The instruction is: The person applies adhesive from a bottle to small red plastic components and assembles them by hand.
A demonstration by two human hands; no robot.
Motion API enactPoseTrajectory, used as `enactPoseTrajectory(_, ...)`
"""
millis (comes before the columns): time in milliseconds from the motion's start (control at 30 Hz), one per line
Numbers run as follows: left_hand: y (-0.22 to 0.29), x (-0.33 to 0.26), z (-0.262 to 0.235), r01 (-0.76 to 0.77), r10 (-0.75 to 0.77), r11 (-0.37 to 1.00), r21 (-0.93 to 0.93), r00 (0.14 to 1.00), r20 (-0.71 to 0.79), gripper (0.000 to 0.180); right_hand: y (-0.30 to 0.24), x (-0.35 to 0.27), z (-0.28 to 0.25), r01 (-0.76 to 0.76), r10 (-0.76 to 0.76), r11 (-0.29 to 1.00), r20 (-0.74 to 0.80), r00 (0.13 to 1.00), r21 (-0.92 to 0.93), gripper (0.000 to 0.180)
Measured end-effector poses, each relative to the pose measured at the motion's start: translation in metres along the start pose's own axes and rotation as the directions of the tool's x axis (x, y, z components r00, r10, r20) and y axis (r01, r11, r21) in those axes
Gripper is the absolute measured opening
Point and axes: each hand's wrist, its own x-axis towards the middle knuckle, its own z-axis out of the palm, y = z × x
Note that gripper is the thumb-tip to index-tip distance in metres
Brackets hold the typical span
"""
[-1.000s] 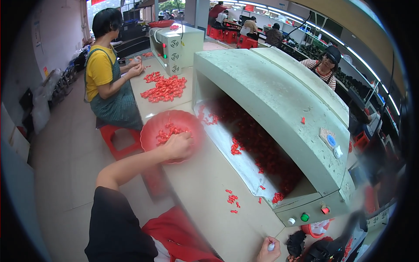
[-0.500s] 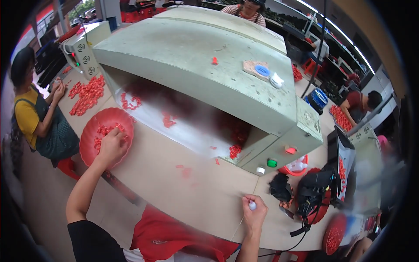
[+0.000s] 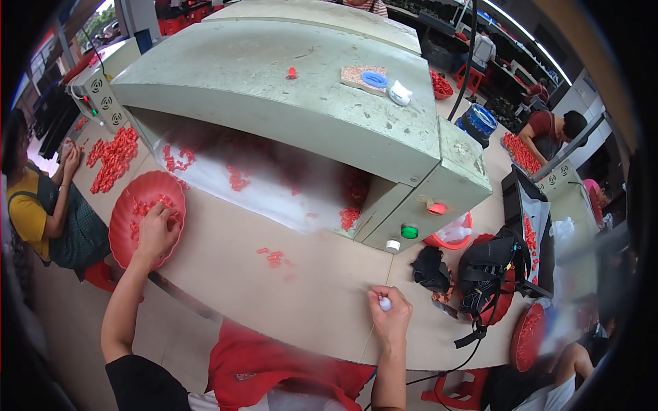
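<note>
My left hand (image 3: 157,233) reaches into a scalloped red plastic bowl (image 3: 123,233) at the left of the table. Its fingers are curled down among small red pieces (image 3: 142,207); whatever they pinch is hidden. At the right, above the tabletop, my right hand (image 3: 392,314) is closed around a small white bottle (image 3: 385,303), whose rounded end shows beside the thumb. Between the hands, a few loose red pieces (image 3: 275,259) lie on the beige table (image 3: 308,301).
A pale green tunnel-shaped machine (image 3: 274,75) stands across the table, with red pieces on the white sheet (image 3: 267,205) in its opening. Beside it are a black bag (image 3: 490,270) and a red basket (image 3: 456,233). A co-worker (image 3: 48,212) sits at the left.
The whole view has shifted, so the machine and bowl appear farther left. My left hand stays in the bowl, and my right hand keeps hold of the white bottle.
</note>
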Motion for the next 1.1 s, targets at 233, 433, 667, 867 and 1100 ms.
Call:
enactPoseTrajectory(233,0.001,-0.002,-0.002,0.020,-0.020,1.000,0.015,1.000,0.005,0.026,0.005,-0.004,0.000,0.018,-0.018,1.000,-0.025,1.000,0.005,0.011)
enactPoseTrajectory(433,-0.001,-0.007,0.001,0.012,-0.012,1.000,0.019,1.000,0.003,0.027,0.001,-0.008,-0.005,-0.078,0.078,0.997,0.009,0.997,0.018,0.008)
enactPoseTrajectory(667,-0.002,-0.003,-0.003,0.024,-0.024,1.000,0.020,1.000,0.012,0.025,-0.003,-0.002,-0.002,-0.062,0.061,0.998,0.045,0.997,0.022,0.009)
enactPoseTrajectory(867,0.010,0.025,-0.030,-0.018,0.019,0.999,0.041,1.000,-0.005,0.026,-0.003,0.003,-0.001,-0.101,0.101,0.995,0.008,0.995,0.000,0.011)
enactPoseTrajectory(1100,0.097,0.151,0.044,-0.019,0.008,0.986,-0.166,0.998,-0.068,0.017,-0.006,-0.002,0.006,-0.057,0.058,0.998,0.018,0.998,-0.013,0.012)
